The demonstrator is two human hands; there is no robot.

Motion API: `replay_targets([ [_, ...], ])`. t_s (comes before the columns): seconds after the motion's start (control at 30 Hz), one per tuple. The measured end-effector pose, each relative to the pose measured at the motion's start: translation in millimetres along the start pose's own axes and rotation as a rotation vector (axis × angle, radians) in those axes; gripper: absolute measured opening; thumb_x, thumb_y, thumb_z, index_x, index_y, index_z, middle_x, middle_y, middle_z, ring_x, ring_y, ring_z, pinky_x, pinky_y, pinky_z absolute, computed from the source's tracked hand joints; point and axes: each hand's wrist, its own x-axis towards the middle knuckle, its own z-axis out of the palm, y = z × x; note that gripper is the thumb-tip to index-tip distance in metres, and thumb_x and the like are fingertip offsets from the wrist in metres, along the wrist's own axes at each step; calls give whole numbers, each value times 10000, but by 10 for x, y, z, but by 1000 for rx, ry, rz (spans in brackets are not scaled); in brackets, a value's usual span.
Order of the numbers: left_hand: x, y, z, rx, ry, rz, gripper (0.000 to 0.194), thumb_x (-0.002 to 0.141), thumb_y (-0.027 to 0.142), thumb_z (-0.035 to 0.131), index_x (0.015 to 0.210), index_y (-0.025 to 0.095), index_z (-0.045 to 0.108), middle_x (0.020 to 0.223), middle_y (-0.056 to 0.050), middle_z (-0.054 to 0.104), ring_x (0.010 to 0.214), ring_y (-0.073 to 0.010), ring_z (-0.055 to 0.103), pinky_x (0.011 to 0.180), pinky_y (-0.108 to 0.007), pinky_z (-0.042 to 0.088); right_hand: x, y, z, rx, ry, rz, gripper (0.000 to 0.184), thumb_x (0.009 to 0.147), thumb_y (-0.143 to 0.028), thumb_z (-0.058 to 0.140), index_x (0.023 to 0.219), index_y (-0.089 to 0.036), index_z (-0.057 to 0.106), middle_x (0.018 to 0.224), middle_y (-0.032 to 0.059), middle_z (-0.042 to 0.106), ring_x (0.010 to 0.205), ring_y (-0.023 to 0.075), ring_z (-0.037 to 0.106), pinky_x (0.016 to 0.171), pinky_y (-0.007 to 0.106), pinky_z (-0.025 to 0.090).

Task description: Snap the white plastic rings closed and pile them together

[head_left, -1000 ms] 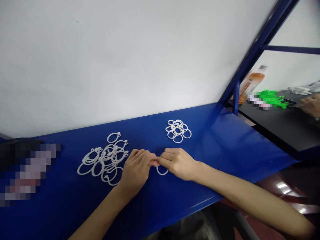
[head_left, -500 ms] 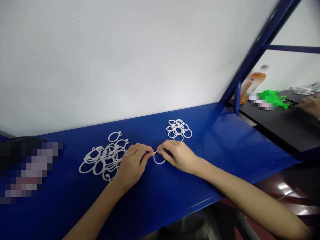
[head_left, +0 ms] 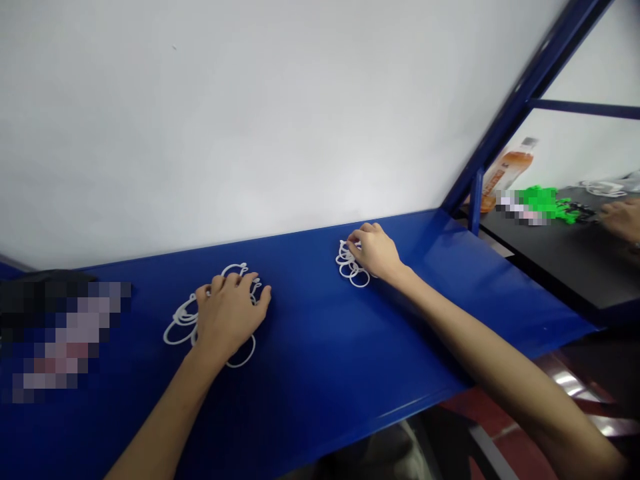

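My left hand (head_left: 227,317) lies over a loose pile of larger white plastic rings (head_left: 176,328) on the blue shelf (head_left: 320,373), fingers spread and resting on the rings. My right hand (head_left: 376,253) is further back and to the right. It sits on a small cluster of linked white rings (head_left: 351,273), fingers curled, with the fingertips pinched on a ring at the cluster's top edge. The two hands are well apart.
A white wall rises right behind the shelf. A blue frame post (head_left: 520,100) slants up on the right. Beyond it a black table (head_left: 565,253) holds an orange bottle (head_left: 505,170), green parts (head_left: 543,199) and another person's hand (head_left: 623,217). A blurred patch (head_left: 55,333) lies far left.
Both hands held one ring together at the shelf's middle. They have parted: the right hand carried the ring back to the small cluster, and the left moved onto the large pile.
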Motion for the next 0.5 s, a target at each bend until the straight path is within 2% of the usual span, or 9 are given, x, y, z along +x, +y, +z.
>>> replay_targets([
  [0.13,-14,60,-10,-32,8,14,292,912,404,501,1049,231,692,978,-124,713,993,-356,569,874,-558,389,-46,-29,25,-15,2,4,197,952,-261,567,920,-166,736,927,126,652,930,264,523,691,349,473],
  [0.27,-10,139,-80,-96,23,43,171,926,314,513,915,235,664,920,-84,731,965,-335,570,910,-577,344,-176,-104,-97,-6,45,-44,226,978,-272,544,969,-152,735,953,136,655,923,273,523,731,382,486],
  [0.4,-3,261,-201,-237,80,107,153,952,314,534,916,243,664,917,-54,746,957,-310,590,932,-564,333,-393,-286,-200,106,75,-207,242,1000,-275,511,1009,-153,720,985,128,653,915,257,527,784,399,498],
  [0.5,-4,372,-320,-493,76,155,153,956,336,553,925,256,681,910,-21,744,927,-250,617,912,-472,408,-566,-463,-201,270,3,-367,230,1002,-274,513,1105,-162,685,1034,121,656,982,252,555,878,430,508],
])
